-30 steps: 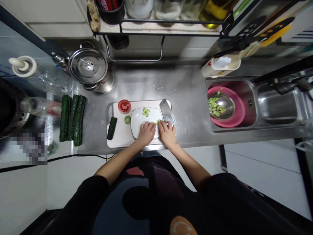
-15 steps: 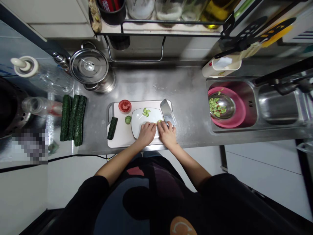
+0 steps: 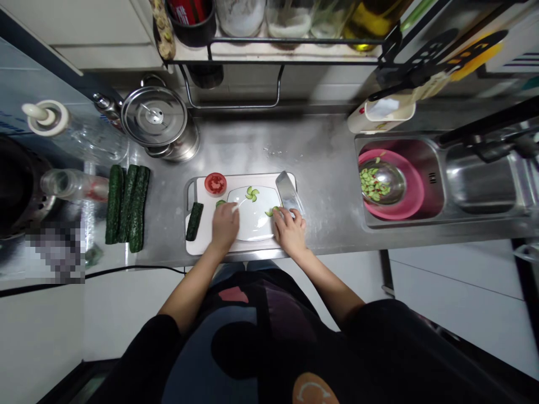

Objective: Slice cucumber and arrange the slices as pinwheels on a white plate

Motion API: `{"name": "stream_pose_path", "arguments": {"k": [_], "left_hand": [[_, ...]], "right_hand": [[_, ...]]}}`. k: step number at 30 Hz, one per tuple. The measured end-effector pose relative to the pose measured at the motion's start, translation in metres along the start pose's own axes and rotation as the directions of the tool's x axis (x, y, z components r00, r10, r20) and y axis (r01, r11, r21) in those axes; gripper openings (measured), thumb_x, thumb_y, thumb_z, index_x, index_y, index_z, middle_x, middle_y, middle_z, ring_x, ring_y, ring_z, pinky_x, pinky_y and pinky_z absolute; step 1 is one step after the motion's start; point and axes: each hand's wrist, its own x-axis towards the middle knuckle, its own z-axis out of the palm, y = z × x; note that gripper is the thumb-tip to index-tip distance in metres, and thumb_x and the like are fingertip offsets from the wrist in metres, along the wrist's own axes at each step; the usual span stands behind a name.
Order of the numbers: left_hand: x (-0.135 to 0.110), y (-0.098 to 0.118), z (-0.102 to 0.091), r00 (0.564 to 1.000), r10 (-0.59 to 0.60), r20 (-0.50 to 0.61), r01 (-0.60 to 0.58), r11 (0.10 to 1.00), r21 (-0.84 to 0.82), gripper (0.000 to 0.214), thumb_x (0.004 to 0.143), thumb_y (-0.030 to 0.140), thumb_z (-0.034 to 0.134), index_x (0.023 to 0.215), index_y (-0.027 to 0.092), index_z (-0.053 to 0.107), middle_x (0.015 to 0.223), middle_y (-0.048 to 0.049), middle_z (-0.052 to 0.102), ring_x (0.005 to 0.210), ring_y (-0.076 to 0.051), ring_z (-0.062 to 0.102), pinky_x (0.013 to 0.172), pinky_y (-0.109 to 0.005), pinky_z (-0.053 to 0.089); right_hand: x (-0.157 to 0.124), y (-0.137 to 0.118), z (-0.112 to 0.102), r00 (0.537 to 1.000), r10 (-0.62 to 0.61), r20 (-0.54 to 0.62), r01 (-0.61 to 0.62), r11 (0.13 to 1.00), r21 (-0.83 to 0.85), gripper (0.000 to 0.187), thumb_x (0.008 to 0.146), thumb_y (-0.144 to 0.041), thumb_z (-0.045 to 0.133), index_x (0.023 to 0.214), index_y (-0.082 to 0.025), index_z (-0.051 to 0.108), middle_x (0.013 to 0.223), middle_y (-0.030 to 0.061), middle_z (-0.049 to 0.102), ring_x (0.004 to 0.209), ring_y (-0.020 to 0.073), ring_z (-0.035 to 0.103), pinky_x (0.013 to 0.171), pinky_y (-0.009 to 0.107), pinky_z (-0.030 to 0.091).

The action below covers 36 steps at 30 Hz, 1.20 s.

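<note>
A white plate point(image 3: 252, 224) lies on the cutting board point(image 3: 202, 247). Several thin cucumber slices point(image 3: 252, 194) form a pinwheel near its far edge. At the plate's right side, my right hand point(image 3: 290, 229) has its fingers bent, with a cucumber slice point(image 3: 275, 209) at the fingertips; another slice point(image 3: 268, 213) lies just left of it. My left hand point(image 3: 225, 227) is over the plate's left edge, slightly blurred, thumb apart from the fingers. Its fingertips partly cover a small cucumber portion point(image 3: 219, 203) on the board. A cleaver point(image 3: 288, 191) lies beyond my right hand.
A tomato half point(image 3: 215, 183) and a cucumber chunk point(image 3: 194, 221) sit on the board's left. Whole cucumbers point(image 3: 137, 207) and a lidded steel pot point(image 3: 155, 118) stand farther left. A pink basin point(image 3: 415, 191) holding a bowl of chopped vegetables is in the sink at right.
My left hand has moved left from the plate's near middle to the cucumber portion on the board. A slice now shows on the plate beside my right fingertips. My right hand has barely moved.
</note>
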Motion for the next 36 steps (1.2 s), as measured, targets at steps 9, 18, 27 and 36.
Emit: {"name": "stream_pose_path", "arguments": {"k": [9,18,27,36], "left_hand": [[0.018,-0.022,-0.027,0.791,-0.610,0.047,0.611,0.791,-0.022,0.025,0.073,0.032,0.067,0.091,0.018,0.057,0.071,-0.0019,0.064,0.072,-0.020,0.063,0.074,-0.029,0.046],[0.024,-0.020,-0.032,0.742,-0.665,0.082,0.668,0.725,-0.170,0.012,0.069,0.028,0.068,0.069,0.018,0.060,0.066,0.0010,0.063,0.065,-0.013,0.058,0.067,-0.023,0.044],[0.025,-0.001,-0.042,0.721,-0.586,0.370,0.688,0.542,-0.482,0.026,0.060,0.036,0.074,0.069,0.015,0.063,0.062,0.0016,0.060,0.059,-0.009,0.052,0.057,-0.020,0.040],[0.025,0.049,-0.025,0.518,-0.253,0.817,0.836,0.351,-0.421,0.045,0.048,0.043,0.085,0.066,0.013,0.057,0.058,0.0014,0.058,0.058,-0.008,0.056,0.054,-0.018,0.039]], "right_hand": [[-0.016,-0.028,-0.003,0.997,-0.078,-0.027,0.081,0.991,0.110,0.040,0.091,-0.022,0.044,0.128,-0.024,0.060,0.131,0.0123,0.049,0.120,0.0301,0.031,0.092,0.043,0.036],[-0.021,-0.043,-0.003,0.998,-0.061,-0.022,0.065,0.969,0.239,0.034,0.092,-0.022,0.046,0.121,-0.023,0.064,0.125,0.0111,0.054,0.119,0.0286,0.033,0.089,0.039,0.037],[0.004,-0.037,-0.001,0.996,0.085,-0.035,-0.047,0.796,0.604,0.033,0.091,-0.022,0.042,0.112,-0.015,0.067,0.105,0.0107,0.065,0.103,0.0210,0.053,0.089,0.034,0.045],[0.025,-0.029,-0.013,0.958,0.164,0.234,-0.263,0.181,0.948,0.036,0.077,-0.036,0.056,0.104,-0.018,0.070,0.100,0.0053,0.069,0.087,0.0155,0.061,0.072,0.025,0.048]]}}
